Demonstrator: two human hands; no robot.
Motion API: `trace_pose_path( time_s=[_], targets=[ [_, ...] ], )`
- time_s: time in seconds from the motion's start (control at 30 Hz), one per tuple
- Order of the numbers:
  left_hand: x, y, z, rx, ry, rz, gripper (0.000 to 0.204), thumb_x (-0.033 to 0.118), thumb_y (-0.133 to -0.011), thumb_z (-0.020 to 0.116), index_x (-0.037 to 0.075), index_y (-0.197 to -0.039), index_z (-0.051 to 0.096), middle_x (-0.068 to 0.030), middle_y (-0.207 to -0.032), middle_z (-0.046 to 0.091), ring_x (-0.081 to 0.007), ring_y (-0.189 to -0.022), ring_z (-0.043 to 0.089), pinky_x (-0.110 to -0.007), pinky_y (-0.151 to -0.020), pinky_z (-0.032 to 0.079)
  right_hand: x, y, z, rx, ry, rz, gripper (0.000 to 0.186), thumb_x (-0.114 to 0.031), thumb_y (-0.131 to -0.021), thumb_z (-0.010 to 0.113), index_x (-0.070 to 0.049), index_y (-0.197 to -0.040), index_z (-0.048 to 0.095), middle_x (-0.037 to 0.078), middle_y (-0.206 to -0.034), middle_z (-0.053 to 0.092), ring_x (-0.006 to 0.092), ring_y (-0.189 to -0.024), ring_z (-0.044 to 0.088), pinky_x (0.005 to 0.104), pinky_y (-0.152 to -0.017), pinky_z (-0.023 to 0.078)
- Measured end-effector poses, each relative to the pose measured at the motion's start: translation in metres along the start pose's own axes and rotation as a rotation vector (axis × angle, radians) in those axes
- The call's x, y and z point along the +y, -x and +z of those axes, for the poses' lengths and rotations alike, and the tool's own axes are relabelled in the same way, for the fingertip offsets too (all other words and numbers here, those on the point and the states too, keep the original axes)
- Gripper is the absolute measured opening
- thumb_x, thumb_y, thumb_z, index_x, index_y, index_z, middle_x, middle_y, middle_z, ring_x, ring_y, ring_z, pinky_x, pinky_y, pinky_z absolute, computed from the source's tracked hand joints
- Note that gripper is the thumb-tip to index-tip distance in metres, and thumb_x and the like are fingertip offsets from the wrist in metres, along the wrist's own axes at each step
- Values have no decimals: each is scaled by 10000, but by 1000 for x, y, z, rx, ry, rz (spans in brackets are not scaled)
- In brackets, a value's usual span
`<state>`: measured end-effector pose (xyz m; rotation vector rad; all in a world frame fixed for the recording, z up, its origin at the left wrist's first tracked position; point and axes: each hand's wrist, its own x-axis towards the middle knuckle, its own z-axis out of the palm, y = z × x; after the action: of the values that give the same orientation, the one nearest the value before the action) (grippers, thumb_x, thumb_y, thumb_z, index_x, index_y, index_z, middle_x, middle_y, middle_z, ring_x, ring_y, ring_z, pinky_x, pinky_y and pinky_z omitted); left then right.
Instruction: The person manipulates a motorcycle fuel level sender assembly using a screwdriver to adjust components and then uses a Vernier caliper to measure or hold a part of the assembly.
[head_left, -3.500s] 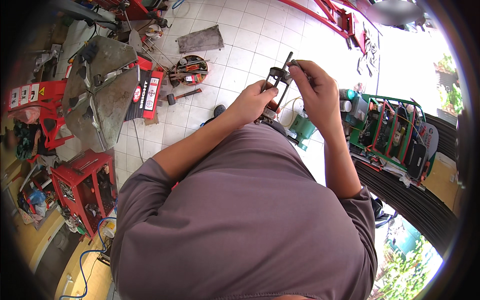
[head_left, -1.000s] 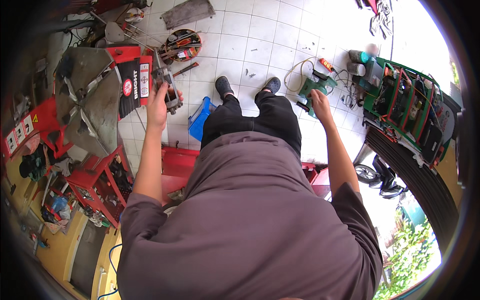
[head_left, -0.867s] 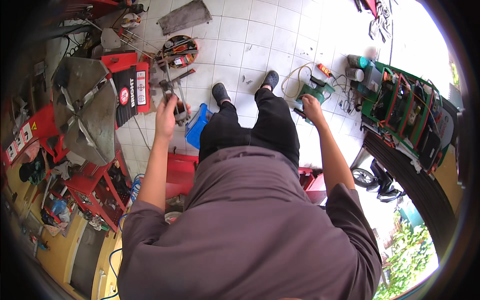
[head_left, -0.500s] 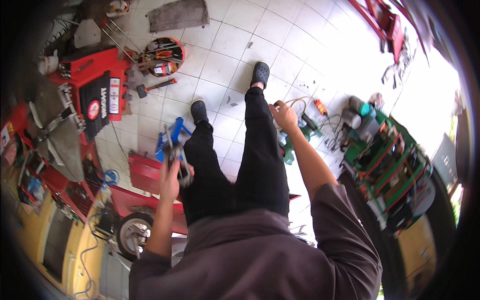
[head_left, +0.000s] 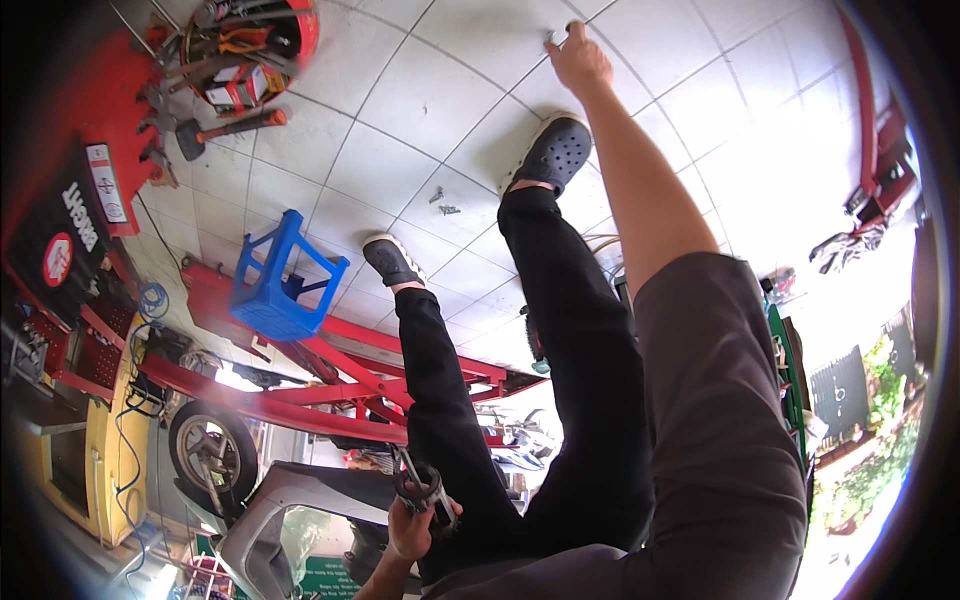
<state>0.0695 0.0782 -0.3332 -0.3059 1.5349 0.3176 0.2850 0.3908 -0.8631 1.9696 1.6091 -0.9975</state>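
Observation:
Low in the picture, by my left thigh, my left hand (head_left: 408, 528) is wrapped round a dark metal mechanical part (head_left: 424, 488) with a ring-like body; its exact kind is not clear. My right hand (head_left: 583, 68) reaches far out over the white tiled floor, just past my right clog (head_left: 560, 150). Its thumb and first finger are bent toward each other, with a small dark and shiny bit at the tips, too small to name. Between my feet lie a few small screws (head_left: 443, 203) on the tiles.
A blue plastic stool (head_left: 280, 285) stands left of my left foot, near a red lift frame (head_left: 330, 385). Farther left are a hammer (head_left: 225, 130) and a red tray of tools (head_left: 305, 35). A motorcycle wheel (head_left: 212, 455) is at lower left, a red stand (head_left: 880, 160) at right.
My right hand has gone from beside my right knee to beyond my right foot, as my body leans forward. The left hand still holds the metal part, now lower in view.

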Motion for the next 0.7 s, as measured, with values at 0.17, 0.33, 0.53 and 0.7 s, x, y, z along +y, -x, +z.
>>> trace_pose_path(
  time_s=[0.17, 0.33, 0.53, 0.7],
  targets=[
    [-13, -28, -9, 37, 16, -14, 218, 29, -946, 387, -28, -1149, 440, -187, -897, 623, -256, -826, 654, -359, -763, 514, 3, -23, 60, -29, 250, -206, 353, -263, -877, 538, -81, -1170, 460, 181, -995, 670, 351, -957, 650, 450, -779, 529],
    [-7, 8, -7, 93, 20, 68, 205, 78, -960, 385, -19, -1126, 457, -183, -845, 630, -246, -770, 651, -351, -725, 527, 36, 76, 25, -24, 57, -216, 408, -270, -810, 613, -116, -1162, 474, 197, -972, 658, 373, -923, 631, 487, -792, 496],
    [-21, 94, -31, -85, 89, 310, 151, 78, -972, 421, -7, -1089, 463, -133, -886, 611, -228, -794, 658, -357, -753, 533, 186, 333, -57, -239, 121, -12, 404, -215, -801, 563, -97, -1182, 500, 205, -1112, 598, 351, -1030, 600, 470, -846, 492],
    [23, 187, -34, -181, 82, 580, 140, 145, -987, 445, 18, -1040, 473, -136, -819, 615, -247, -792, 659, -372, -743, 541, 242, 506, -158, -311, 239, 83, 393, -166, -781, 560, -87, -1164, 527, 206, -1153, 600, 336, -1075, 601, 443, -881, 500]
  ],
)
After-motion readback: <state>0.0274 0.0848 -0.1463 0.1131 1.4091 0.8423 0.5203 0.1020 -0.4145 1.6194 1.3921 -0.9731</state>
